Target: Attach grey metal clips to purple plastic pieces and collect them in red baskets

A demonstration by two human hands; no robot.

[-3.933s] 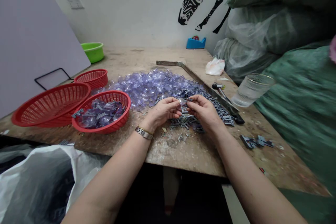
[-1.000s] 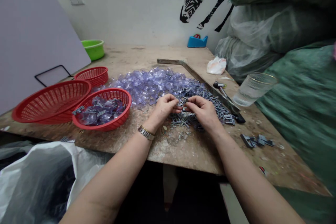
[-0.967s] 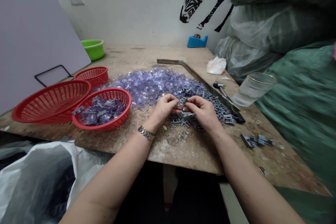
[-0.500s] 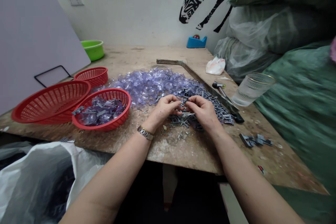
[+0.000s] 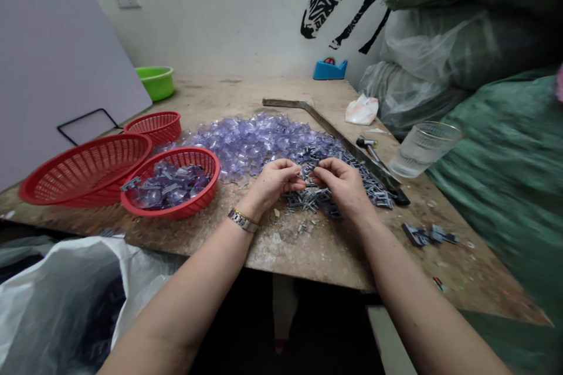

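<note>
Both hands are over a heap of small grey plastic pieces (image 5: 304,201) on the worktable. My left hand (image 5: 278,180) is closed in a pinch, thumb against fingers; what it grips is too small to make out. A little to its right, my right hand (image 5: 341,180) also pinches, with a small dark bit showing at its fingertips that I cannot name. A narrow gap lies between the two hands. Behind them spreads a pile of clear purple plastic pieces (image 5: 246,140). To the left, a red basket (image 5: 206,199) holds purple pieces with grey ones attached or lying among them.
Two more red baskets (image 5: 83,164) stand at the left. A bent metal bar (image 5: 328,124) borders the piles, with a glass of water (image 5: 420,152) right of it. Grey parts (image 5: 428,235) lie near the right edge; a white sack (image 5: 145,269) hangs open at front left.
My hands have drawn slightly apart, the left fingertips shifting a little left and the right ones a little right. The baskets and piles look the same.
</note>
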